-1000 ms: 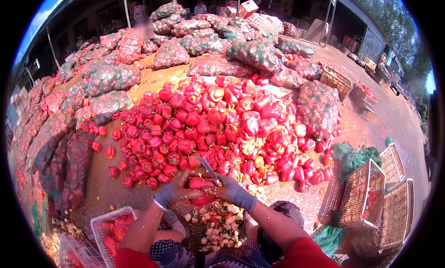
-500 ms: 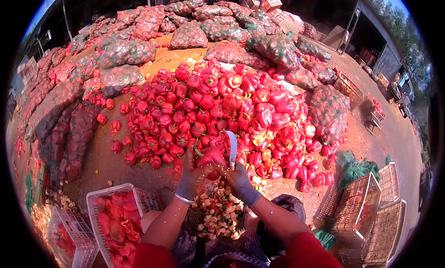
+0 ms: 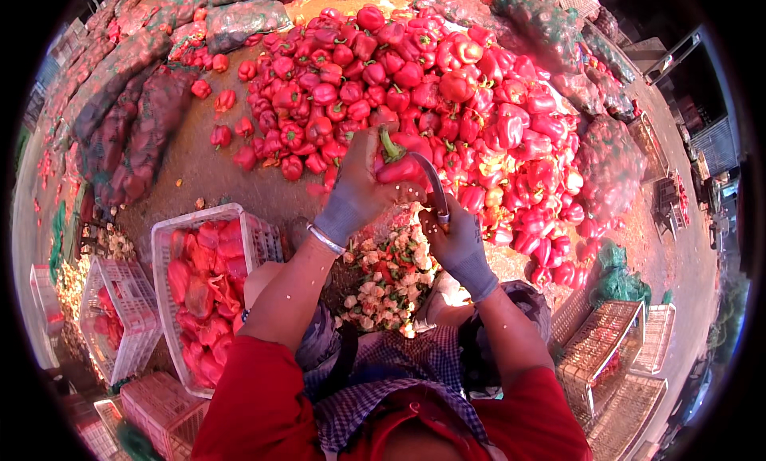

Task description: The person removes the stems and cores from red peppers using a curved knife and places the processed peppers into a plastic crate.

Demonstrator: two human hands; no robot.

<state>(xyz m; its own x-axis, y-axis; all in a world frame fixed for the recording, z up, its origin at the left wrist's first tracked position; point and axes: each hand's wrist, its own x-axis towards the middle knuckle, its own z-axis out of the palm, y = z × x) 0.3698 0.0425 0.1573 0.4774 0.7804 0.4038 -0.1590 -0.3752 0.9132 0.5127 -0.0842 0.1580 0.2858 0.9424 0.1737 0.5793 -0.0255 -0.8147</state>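
A red bell pepper (image 3: 401,171) with a thick green stem is in my left hand (image 3: 357,188), whose gloved fingers wrap round its left side and underside. My right hand (image 3: 456,244), also in a grey glove, is closed round the handle of a curved knife (image 3: 436,183). Its blade arcs over the right side of the pepper, with the tip close to the stem; whether it has cut in, I cannot tell. Below my hands, cut-off pepper cores (image 3: 386,279) with pale seeds and green stems lie heaped on the ground between my feet.
Ahead spreads a large pile of red bell peppers (image 3: 343,86). A white crate (image 3: 254,242) of cored peppers stands at my left, beside another crate (image 3: 132,333). Crates (image 3: 594,345) and green netting (image 3: 618,277) are at right. Filled mesh sacks (image 3: 247,21) lie beyond.
The view has tipped downward. The knife blade, upright beside the pepper before, now curves over it near the stem. The pepper has turned so its stem points up.
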